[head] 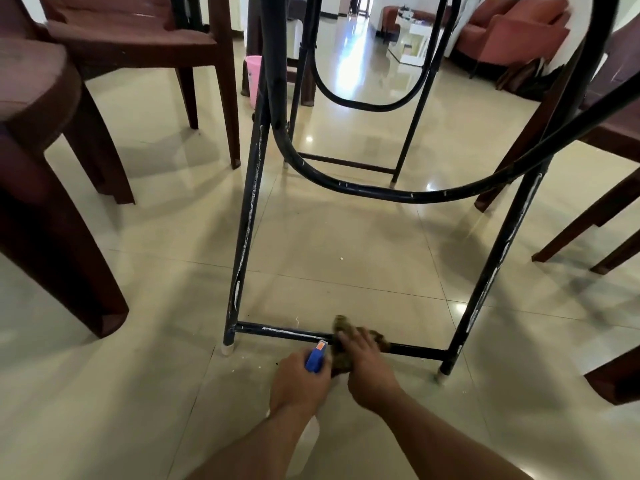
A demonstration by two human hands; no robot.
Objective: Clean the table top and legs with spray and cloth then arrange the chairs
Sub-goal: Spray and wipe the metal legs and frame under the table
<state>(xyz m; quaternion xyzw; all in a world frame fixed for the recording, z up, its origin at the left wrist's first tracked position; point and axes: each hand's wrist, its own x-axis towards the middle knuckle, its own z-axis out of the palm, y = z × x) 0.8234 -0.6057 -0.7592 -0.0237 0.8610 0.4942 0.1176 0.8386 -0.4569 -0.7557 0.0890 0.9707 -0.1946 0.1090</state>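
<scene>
I look under the table at its black metal frame. A low crossbar (287, 331) joins the near left leg (247, 216) and near right leg (498, 258), both scuffed white. My right hand (369, 365) presses a brown cloth (372, 336) onto the crossbar near its middle. My left hand (299, 379) sits just left of it and grips a spray bottle with a blue trigger head (316, 358); the white body shows below my wrist. The table top is out of view.
Dark red plastic chairs stand at the left (52, 161), at the back left (145, 39) and at the right (609, 133). A pink bin (254, 77) stands behind the left leg. Glossy beige tiles cover the floor (346, 258); sofas (512, 29) sit far back.
</scene>
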